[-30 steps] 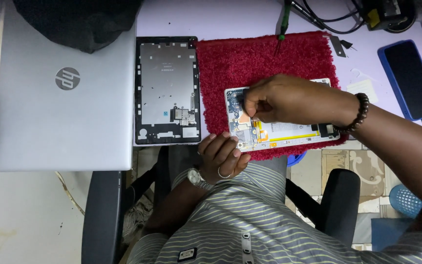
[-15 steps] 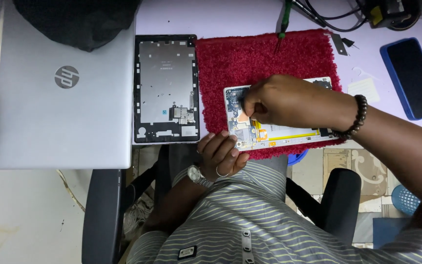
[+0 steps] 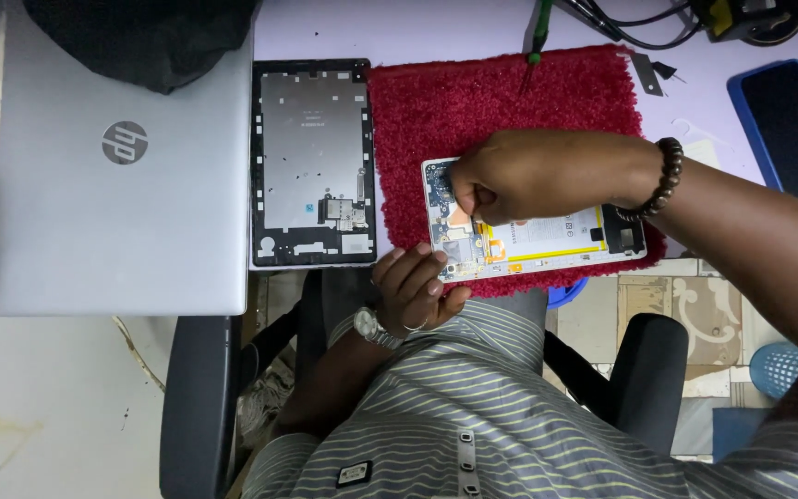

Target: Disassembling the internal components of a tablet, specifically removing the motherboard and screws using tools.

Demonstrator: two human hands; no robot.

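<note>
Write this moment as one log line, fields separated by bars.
right hand: pinching on opened tablet | left hand: steadying tablet edge | base: red mat | nearby: back cover

Both hands (image 3: pixel 528 176) on opened tablet (image 3: pixel 547 242)

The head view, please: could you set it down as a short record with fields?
Setting: pale desk with red mat
Work piece: opened tablet lying on the mat, circuit boards and battery exposed
Right hand: fisted over the tablet's left end, fingers pinched; any tool is hidden
Left hand: resting at the tablet's near left corner
Beside mat: tablet back cover, closed silver laptop
Far right: blue-cased phone
</note>
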